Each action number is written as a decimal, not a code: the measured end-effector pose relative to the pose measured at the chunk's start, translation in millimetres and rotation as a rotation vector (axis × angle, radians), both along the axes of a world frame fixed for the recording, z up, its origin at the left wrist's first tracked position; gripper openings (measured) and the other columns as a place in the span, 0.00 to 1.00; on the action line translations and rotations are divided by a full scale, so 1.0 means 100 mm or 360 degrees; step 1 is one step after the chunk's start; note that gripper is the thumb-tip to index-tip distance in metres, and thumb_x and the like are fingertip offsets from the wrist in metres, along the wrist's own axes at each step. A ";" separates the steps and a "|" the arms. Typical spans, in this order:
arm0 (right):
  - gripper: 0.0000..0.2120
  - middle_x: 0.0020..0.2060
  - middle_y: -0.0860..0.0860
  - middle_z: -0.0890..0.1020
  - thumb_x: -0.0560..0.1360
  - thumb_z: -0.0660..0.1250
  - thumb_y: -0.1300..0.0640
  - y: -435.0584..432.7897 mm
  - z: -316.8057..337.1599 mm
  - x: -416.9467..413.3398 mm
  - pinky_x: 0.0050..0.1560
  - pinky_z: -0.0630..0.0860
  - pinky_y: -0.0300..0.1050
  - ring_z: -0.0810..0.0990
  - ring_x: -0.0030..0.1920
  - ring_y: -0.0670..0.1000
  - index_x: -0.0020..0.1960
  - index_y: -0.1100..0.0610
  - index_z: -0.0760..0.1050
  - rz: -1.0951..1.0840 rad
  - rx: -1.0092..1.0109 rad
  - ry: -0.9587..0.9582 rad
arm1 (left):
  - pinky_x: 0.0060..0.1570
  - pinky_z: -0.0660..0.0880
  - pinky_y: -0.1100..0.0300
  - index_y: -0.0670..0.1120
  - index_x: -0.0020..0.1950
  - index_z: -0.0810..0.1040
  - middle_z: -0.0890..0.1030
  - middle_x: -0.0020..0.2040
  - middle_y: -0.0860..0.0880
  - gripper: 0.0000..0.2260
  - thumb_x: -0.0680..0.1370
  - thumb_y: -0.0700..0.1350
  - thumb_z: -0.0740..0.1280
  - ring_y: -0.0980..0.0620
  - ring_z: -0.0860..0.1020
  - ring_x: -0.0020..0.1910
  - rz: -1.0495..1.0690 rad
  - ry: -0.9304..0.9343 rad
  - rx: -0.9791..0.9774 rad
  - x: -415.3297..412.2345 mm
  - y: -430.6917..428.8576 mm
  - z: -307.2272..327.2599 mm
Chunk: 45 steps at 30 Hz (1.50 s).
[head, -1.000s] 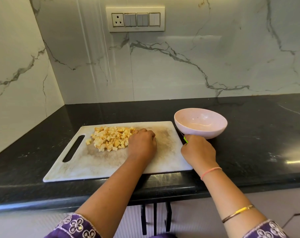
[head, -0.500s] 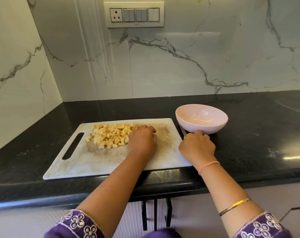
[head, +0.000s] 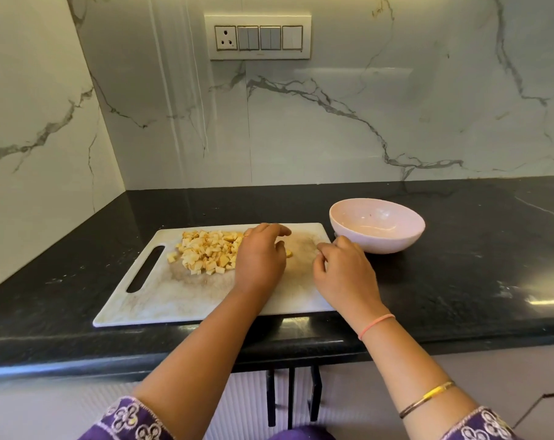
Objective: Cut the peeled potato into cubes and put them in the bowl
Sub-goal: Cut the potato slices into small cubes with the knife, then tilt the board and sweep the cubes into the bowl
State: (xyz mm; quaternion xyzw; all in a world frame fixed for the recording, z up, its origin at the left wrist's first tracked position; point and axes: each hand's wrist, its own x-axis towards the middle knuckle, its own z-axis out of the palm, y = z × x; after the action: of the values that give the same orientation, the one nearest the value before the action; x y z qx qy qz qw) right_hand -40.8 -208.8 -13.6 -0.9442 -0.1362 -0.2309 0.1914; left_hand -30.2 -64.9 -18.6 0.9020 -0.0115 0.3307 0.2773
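A pile of pale yellow potato cubes (head: 207, 252) lies on the far left part of the white cutting board (head: 180, 300). My left hand (head: 260, 260) rests at the pile's right edge, its fingers curved and touching the cubes. One loose cube (head: 289, 254) sits just right of its thumb. My right hand (head: 344, 274) hovers over the board's right edge with loosely curled fingers and nothing visible in them. The pink bowl (head: 396, 241) stands just right of the board's far corner, holding no cubes. No knife shows.
The board lies on a black stone counter (head: 459, 281) near its front edge. Marble walls close the back and the left side, with a switch panel (head: 258, 36) above. Bare counter stretches to the right of the bowl.
My right hand has moved left from beside the bowl to the board's right edge, and the green-handled knife it held is out of sight. My left hand's fingers have spread.
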 end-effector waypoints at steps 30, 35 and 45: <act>0.20 0.63 0.59 0.70 0.81 0.50 0.54 0.50 -0.15 0.16 0.63 0.64 0.48 0.70 0.61 0.59 0.65 0.64 0.69 0.0129 -0.0296 0.0482 | 0.58 0.67 0.49 0.46 0.69 0.68 0.71 0.62 0.41 0.17 0.80 0.43 0.55 0.42 0.63 0.64 0.0910 0.1540 0.0217 -0.27 1.68 0.15; 0.20 0.66 0.59 0.69 0.81 0.49 0.56 0.66 -0.16 0.42 0.67 0.61 0.49 0.67 0.66 0.59 0.68 0.65 0.65 0.0127 -0.0313 0.0582 | 0.59 0.67 0.50 0.45 0.67 0.71 0.72 0.64 0.43 0.16 0.80 0.41 0.53 0.43 0.63 0.67 0.0923 0.1437 0.0324 -0.14 1.74 0.11; 0.23 0.72 0.61 0.61 0.81 0.47 0.57 0.97 -0.09 0.97 0.72 0.55 0.51 0.60 0.72 0.60 0.73 0.67 0.57 0.0098 -0.0367 0.0733 | 0.59 0.69 0.49 0.46 0.65 0.71 0.72 0.64 0.45 0.15 0.81 0.41 0.53 0.42 0.67 0.64 0.0857 0.1214 0.0390 0.28 1.99 0.12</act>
State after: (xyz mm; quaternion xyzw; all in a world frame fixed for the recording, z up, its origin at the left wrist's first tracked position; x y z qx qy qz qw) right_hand 56.7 -111.7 -22.2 -0.9829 -0.1430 0.0131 0.1154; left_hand -2.1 134.0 -6.2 0.9559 0.2859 0.0324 0.0580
